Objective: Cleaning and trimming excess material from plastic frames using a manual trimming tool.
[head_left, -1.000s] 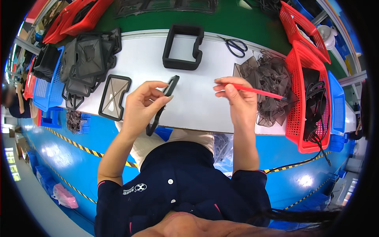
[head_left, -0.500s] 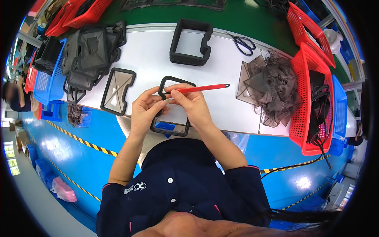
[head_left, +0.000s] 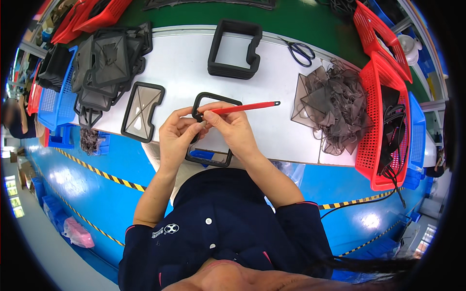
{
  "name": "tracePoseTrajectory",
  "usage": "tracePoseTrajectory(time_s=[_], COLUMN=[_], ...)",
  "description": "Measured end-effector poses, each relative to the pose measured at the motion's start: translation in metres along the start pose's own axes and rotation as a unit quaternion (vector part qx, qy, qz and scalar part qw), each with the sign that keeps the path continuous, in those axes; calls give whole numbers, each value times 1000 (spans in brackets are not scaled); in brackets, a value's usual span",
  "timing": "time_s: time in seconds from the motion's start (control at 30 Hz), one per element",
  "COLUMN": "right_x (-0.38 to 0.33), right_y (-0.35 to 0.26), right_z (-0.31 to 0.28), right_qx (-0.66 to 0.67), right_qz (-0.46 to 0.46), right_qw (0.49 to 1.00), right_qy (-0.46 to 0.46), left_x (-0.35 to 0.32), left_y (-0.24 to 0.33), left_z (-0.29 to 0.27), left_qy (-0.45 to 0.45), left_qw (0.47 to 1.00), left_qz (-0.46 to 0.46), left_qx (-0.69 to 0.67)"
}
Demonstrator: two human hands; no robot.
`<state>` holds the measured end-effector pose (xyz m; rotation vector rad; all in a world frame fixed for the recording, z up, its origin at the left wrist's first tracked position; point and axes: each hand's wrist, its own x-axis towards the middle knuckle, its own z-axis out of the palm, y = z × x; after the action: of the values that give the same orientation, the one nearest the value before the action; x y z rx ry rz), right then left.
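Note:
Near the table's front edge I hold a black notched frame (head_left: 227, 156), its open middle showing the table behind it. My left hand (head_left: 180, 135) is closed, thumb and fingers pinching the frame's notched left side. A slim red-handled tool (head_left: 247, 107) with a dark hole at its end lies in my right hand (head_left: 233, 130); its working tip is hidden by my fingers at the notch. Just left of my hands lies a similar black frame with sheer grey mesh (head_left: 141, 112) across it. Beyond my hands stands a neat stack of black frames (head_left: 234, 51).
Mesh-covered frames (head_left: 109, 63) are heaped at the left. At the right lies a crumpled pile of sheer grey mesh (head_left: 335, 109), beside a red basket (head_left: 366, 140) with black straps. Dark-handled scissors (head_left: 302, 53) rest near the far edge. A blue basket (head_left: 58, 104) stands at the left.
My hands stay at the frame's notch, shifting only very slightly. The red tool's handle has moved a little to the left. Nothing has been let go.

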<state>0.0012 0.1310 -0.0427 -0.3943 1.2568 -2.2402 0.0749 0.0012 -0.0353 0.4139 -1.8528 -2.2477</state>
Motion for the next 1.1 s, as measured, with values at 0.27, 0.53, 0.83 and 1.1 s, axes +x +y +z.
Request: tracePoseTrajectory(time_s=[0.27, 0.53, 0.83, 1.1], right_x=[-11, -14, -13, -57], right_y=[-10, -16, -42, -121], right_z=[16, 18, -30, -133], right_qx=[-225, -392, -495, -599], right_qz=[-132, -239, -301, -263], right_qw=[965, 886, 799, 660], right_qy=[35, 59, 164, 370], left_x=[-3, -9, -3, 13], left_y=[-3, -4, -8, 1], left_z=[9, 28, 4, -59], left_qy=[1, 38, 101, 226], left_qw=[999, 993, 985, 973], left_qz=[39, 68, -21, 22], left_qx=[-11, -90, -141, -44])
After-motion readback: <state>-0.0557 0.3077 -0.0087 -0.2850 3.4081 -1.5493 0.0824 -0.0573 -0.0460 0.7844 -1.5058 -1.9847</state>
